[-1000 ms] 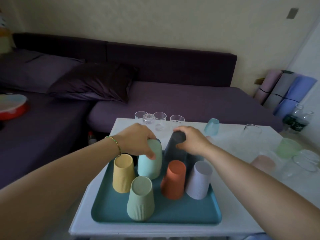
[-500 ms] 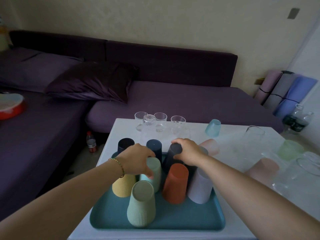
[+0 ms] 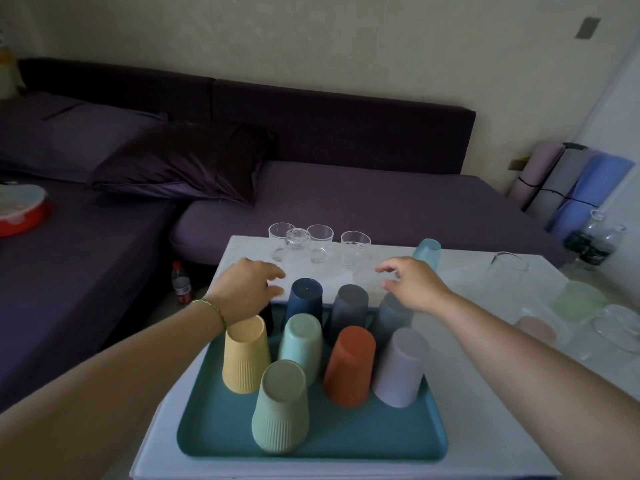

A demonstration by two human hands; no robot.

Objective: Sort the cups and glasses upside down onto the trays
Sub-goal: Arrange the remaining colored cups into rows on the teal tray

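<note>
Both hands are up over the far end of the teal tray [image 3: 346,441], and neither holds anything. The left hand [image 3: 247,289], a thin bracelet [image 3: 211,308] at its wrist, hovers with fingers loosely bent and thumb apart just beside the navy cup [image 3: 304,301]. The right hand [image 3: 414,284] hangs above the slate-grey cup [image 3: 393,315] with fingers slack and slightly spread. On the smooth, round-cornered tray the matte tumblers stand mouth-down, flat bases up, tapering toward the top. Back row: navy, a charcoal cup [image 3: 348,306] and the slate-grey one, with a sliver of a black cup [image 3: 267,315] mostly hidden under the left wrist. In front of them are a yellow cup [image 3: 246,358] with fine vertical ribs low on its wall, a smooth mint cup [image 3: 300,342], a terracotta cup [image 3: 349,367] and a lavender cup [image 3: 400,368]. Nearest the camera, alone, is a sage cup [image 3: 280,407], ribbed like the yellow one. The tray sits on a white table [image 3: 485,393]. Off the tray, along the table's far edge, is a cluster of short clear glasses [image 3: 320,242], rims up, and a pale blue cup [image 3: 426,252] leans just beyond the right hand. Out to the right are a tall clear glass [image 3: 507,271], a frosted green cup [image 3: 578,299] and a pale pink cup [image 3: 535,329], too blurred to say which way up they stand.
</note>
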